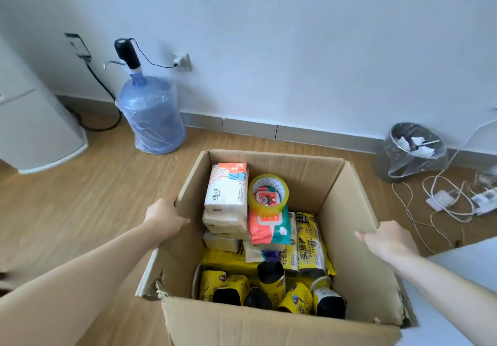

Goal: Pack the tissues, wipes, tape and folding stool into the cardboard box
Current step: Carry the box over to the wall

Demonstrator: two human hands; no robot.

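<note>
An open cardboard box (347, 211) stands on the wooden floor. Inside, white tissue packs (226, 198) are stacked at the left. A yellow tape roll (268, 194) lies on a pink and green wipes pack (269, 227). Yellow and black rolled packs (309, 243) fill the right and the near end. My left hand (164, 218) grips the box's left flap. My right hand (387, 239) holds the right flap's edge. No folding stool is in view.
A blue water bottle (152, 114) with a black pump stands by the wall at the back left. A white appliance (32, 120) is at the far left. A lined bin (412, 152) and tangled cables (451, 200) lie at the right. A white surface (462, 270) is near right.
</note>
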